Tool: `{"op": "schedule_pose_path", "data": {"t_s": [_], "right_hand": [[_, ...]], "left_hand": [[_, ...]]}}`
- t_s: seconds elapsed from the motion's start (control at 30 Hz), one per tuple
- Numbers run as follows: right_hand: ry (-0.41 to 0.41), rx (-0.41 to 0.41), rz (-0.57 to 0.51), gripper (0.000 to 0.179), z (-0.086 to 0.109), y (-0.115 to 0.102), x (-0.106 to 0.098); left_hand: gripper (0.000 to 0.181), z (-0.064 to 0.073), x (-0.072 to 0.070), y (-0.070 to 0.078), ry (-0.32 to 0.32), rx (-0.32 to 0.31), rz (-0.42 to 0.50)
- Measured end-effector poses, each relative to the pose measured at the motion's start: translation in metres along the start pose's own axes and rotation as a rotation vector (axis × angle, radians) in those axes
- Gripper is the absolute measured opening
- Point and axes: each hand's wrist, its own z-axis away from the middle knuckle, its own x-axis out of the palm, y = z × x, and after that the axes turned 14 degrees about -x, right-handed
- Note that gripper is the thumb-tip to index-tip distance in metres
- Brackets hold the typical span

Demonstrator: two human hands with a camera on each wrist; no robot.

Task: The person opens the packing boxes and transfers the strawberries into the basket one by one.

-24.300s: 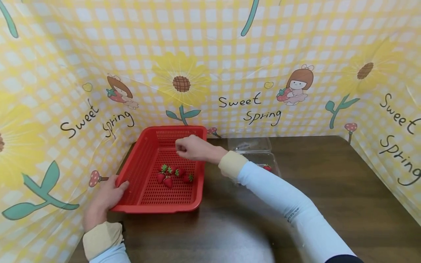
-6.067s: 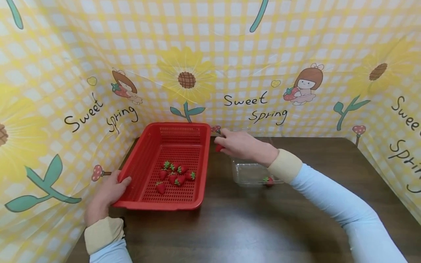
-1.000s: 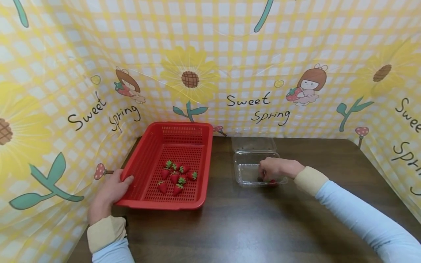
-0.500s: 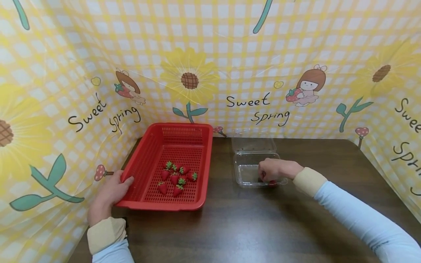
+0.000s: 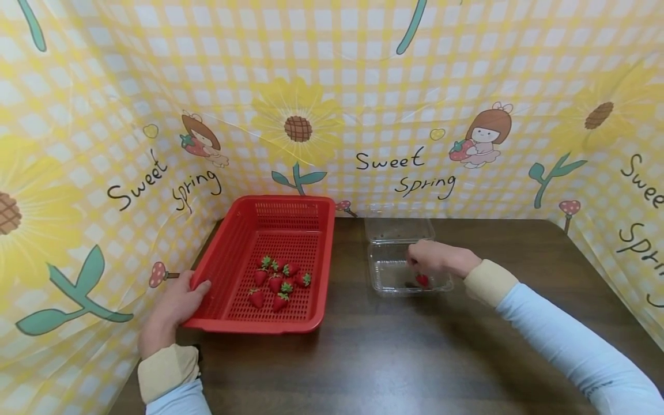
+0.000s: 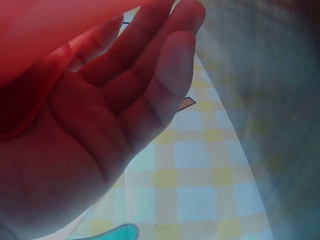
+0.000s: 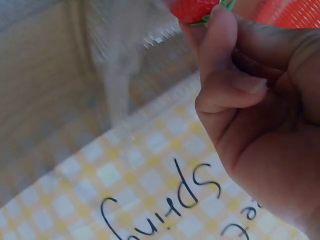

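My left hand (image 5: pixel 173 302) grips the near left edge of the red perforated plastic basket (image 5: pixel 254 326), thumb over the rim. In the left wrist view its fingers (image 6: pixel 167 75) lie under the basket's wall. Several strawberries (image 5: pixel 275 282) with green leaves sit on the basket floor. To the right, my right hand (image 5: pixel 436 257) is over the clear plastic clamshell box (image 5: pixel 381 290) and pinches a strawberry (image 5: pixel 422 280). The right wrist view shows this strawberry (image 7: pixel 192 9) by its leafy end, between thumb and finger.
The clamshell's transparent lid (image 5: pixel 399 229) stands open against the back cloth. Yellow checked cloth (image 5: pixel 394 115) walls in the back and both sides of the dark wooden table (image 5: pixel 384 357).
My right hand has lifted slightly within the clamshell, and the strawberry under it now shows more. Compared with several seconds ago, it has moved from beside the basket to the box. My left hand stays put.
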Motion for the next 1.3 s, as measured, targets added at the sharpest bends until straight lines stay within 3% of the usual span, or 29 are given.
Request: {"op": "schedule_pose_path", "data": {"t_s": [0.37, 0.77, 1.03, 1.3], "right_hand": [[0.127, -0.053, 0.051, 0.032, -0.016, -0.021, -0.040], [0.207, -0.202, 0.153, 0.020, -0.069, -0.088, -0.073], [0.240, -0.329, 0.172, 0.021, -0.105, -0.125, -0.070], [0.180, -0.435, 0.133, 0.020, -0.140, -0.153, -0.043]], "left_hand": [[0.057, 0.001, -0.001, -0.004, -0.004, 0.006, 0.005], [0.059, 0.002, -0.001, -0.007, -0.008, -0.008, 0.008], [0.058, 0.001, 0.001, -0.006, -0.002, -0.001, 0.018], [0.055, -0.001, 0.001, -0.004, 0.019, 0.048, 0.003]]}}
